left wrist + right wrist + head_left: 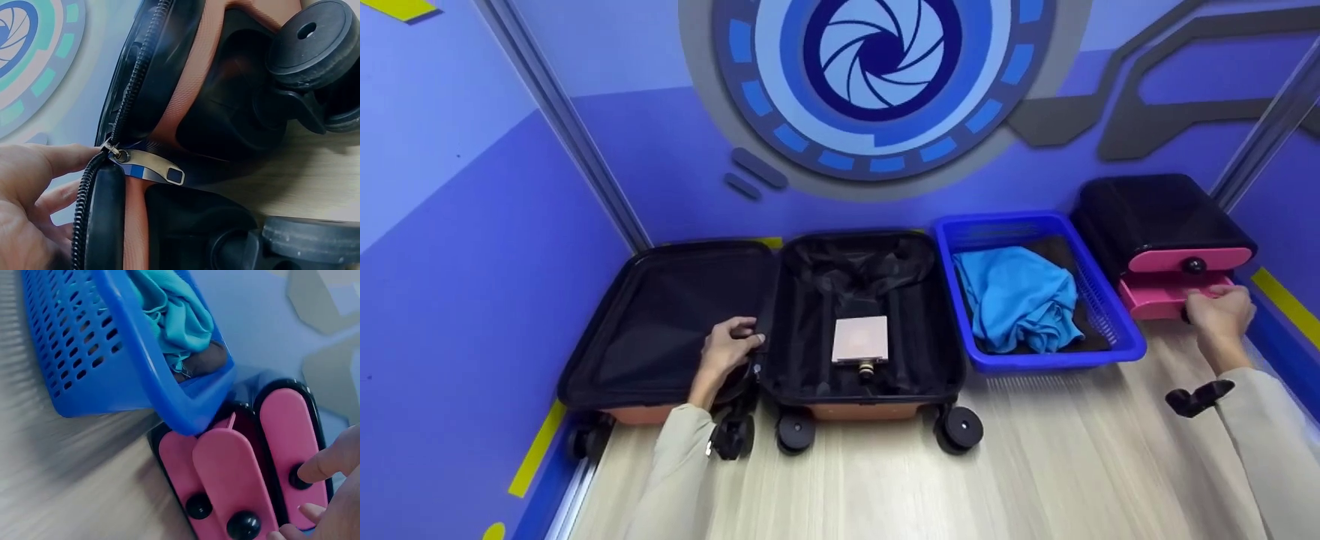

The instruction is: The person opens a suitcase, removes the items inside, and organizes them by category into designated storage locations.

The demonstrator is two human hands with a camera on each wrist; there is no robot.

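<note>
An open black-lined suitcase (870, 390) with orange shell lies spread on the floor. My left hand (727, 349) rests at the inner edge of its left half. In the left wrist view, a fingertip touches the black zip (84, 202) beside the metal zip pull (149, 166). At the far right stands a black cabinet (1170, 210) with pink drawers. One pink drawer (225, 467) is pulled out. My right hand (1222, 311) is at that drawer's right end in the head view. In the right wrist view, an extended finger overlaps the upper drawer's black knob (298, 477).
A pale pink square object (861, 339) with a small banded neck lies in the suitcase's right half. Between suitcase and cabinet, a blue plastic basket (1054, 360) holds a bright blue cloth (1020, 296) and dark brown cloth (1054, 251). Suitcase wheels (960, 429) stick out toward me.
</note>
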